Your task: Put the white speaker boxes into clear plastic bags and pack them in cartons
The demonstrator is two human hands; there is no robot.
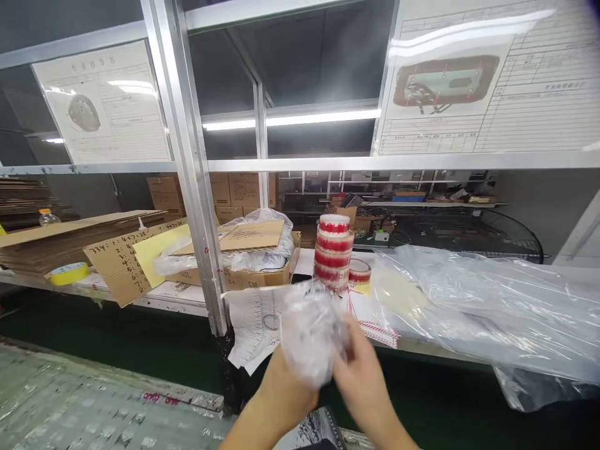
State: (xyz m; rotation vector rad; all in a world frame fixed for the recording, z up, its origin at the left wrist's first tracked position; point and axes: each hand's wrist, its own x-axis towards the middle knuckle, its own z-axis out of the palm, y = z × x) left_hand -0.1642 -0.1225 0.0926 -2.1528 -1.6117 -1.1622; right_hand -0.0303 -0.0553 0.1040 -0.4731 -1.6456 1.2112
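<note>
Between my hands is a crumpled clear plastic bag point(313, 328), blurred by motion; whether anything is inside it I cannot make out. My left hand point(289, 384) grips its lower left side, with the fingers partly behind the plastic. On the right edge, the fingers of my right hand point(359, 369) are closed round the bag. Just behind it, printed paper sheets point(253, 325) hang over the shelf edge. A stack of red and white tape rolls point(332, 253) stands past the bag, with one more tape roll point(359, 271) beside it.
Clear plastic sheeting point(487, 300) covers the shelf at right and droops over its edge. A cardboard box point(262, 277) with plastic stands behind the metal post point(187, 156). Flat cardboard point(70, 237) and yellow tape point(69, 274) lie at left. Bubble wrap point(94, 406) spreads at lower left.
</note>
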